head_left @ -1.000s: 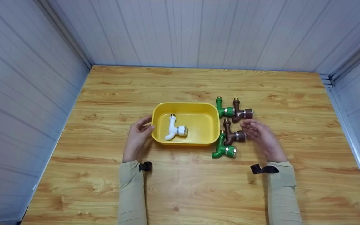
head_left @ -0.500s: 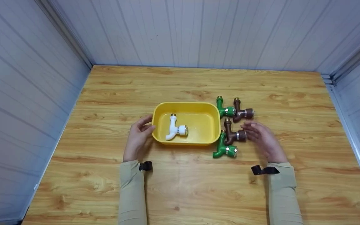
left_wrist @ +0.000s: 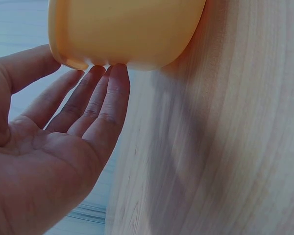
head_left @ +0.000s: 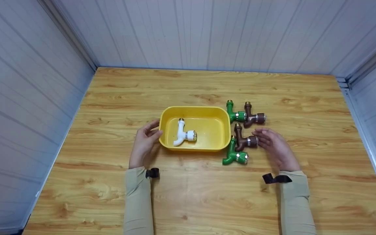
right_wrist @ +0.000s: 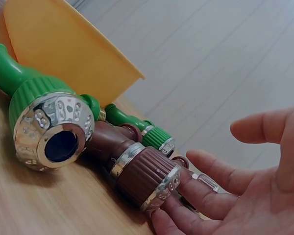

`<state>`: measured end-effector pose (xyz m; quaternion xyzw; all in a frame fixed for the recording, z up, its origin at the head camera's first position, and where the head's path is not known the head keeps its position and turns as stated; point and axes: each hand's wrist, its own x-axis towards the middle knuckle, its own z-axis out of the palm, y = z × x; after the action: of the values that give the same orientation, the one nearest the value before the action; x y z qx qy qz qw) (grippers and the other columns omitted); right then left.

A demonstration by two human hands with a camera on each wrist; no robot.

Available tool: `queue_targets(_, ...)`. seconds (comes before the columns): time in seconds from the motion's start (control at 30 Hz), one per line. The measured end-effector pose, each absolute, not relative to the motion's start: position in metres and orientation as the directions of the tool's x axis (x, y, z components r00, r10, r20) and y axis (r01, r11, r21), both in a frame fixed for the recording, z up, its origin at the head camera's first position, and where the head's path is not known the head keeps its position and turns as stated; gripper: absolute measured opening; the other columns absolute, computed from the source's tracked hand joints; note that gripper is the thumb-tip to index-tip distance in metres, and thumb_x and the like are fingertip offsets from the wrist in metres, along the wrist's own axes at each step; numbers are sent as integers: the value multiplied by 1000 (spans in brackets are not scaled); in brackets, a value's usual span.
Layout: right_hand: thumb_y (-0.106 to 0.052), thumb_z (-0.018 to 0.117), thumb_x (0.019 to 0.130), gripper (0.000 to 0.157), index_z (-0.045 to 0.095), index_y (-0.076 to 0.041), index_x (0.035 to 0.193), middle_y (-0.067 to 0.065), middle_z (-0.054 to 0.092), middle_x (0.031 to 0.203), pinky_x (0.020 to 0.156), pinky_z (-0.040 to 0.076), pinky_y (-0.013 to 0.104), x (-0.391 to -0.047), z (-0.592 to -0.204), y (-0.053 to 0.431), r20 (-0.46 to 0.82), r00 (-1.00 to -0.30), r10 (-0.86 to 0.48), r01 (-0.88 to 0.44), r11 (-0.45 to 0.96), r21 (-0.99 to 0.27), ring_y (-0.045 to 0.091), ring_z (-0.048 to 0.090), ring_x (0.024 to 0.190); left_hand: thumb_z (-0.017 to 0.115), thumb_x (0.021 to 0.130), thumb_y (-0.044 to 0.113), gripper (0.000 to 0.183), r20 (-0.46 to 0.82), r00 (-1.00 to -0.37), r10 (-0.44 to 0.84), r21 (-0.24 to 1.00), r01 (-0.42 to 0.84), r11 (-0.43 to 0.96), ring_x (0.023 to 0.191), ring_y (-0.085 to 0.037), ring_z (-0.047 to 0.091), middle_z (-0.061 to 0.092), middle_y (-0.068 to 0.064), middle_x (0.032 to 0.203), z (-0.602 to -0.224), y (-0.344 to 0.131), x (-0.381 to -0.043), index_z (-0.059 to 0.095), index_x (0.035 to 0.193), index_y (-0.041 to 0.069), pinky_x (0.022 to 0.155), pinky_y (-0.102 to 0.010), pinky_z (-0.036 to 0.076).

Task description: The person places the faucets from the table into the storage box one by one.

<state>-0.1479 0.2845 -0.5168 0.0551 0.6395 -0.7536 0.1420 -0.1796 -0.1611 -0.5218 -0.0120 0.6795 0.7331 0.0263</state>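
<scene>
A yellow tub (head_left: 196,112) stands mid-table with a white tap (head_left: 181,134) lying inside it. My left hand (head_left: 144,143) touches the tub's left end; in the left wrist view its extended fingertips (left_wrist: 118,81) rest against the yellow wall. To the tub's right lie two green taps, one nearer (head_left: 231,156) and one farther (head_left: 232,112), and two brown taps, one nearer (head_left: 240,140) and one farther (head_left: 250,119). My right hand (head_left: 277,148) is beside the nearer brown tap, fingers extended and thumb apart. In the right wrist view those fingertips are at its ribbed knob (right_wrist: 147,176).
The wooden tabletop (head_left: 207,202) is bounded by a pale panelled back wall (head_left: 191,36), with panels at left (head_left: 28,107) and right too. Black straps (head_left: 276,178) sit at both wrists.
</scene>
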Motion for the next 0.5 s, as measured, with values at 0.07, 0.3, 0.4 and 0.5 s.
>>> queue_targets(0.07, -28, 42, 103, 50, 36, 9, 137, 23, 46, 139, 106, 34, 39, -148, -517, 285, -266, -953, -144, 286, -144, -947, 31, 43, 128, 60, 87, -13, 46, -53, -998, 23, 996, -55, -71, 111, -45, 53, 51, -27, 130, -521, -161, -180, 50, 132, -9, 83, -29, 53)
queue_targets(0.3, -22, 50, 100, 46, 41, 8, 134, 15, 54, 132, 105, 36, 38, -146, -518, 284, -275, -954, -119, 294, -195, -936, 26, 49, 123, 61, 87, -11, 46, -61, -998, 17, 997, -62, -52, 110, -43, 54, 52, -25, 130, -522, -162, -180, 51, 132, -8, 83, -25, 51)
queue_targets(0.4, -19, 54, 98, 46, 42, 8, 133, 12, 58, 127, 102, 40, 35, -146, -519, 283, -275, -956, -100, 290, -187, -939, 23, 53, 118, 62, 87, -10, 46, -53, -998, 16, 998, -54, -39, 110, -42, 54, 52, -26, 129, -523, -162, -180, 51, 132, -8, 84, -24, 51)
queue_targets(0.5, -15, 55, 98, 44, 42, 10, 132, 11, 60, 123, 99, 43, 33, -147, -521, 282, -271, -958, -93, 283, -170, -944, 20, 56, 112, 61, 87, -11, 45, -44, -999, 15, 998, -44, -44, 110, -44, 54, 52, -27, 128, -523, -162, -180, 52, 131, -8, 83, -24, 51)
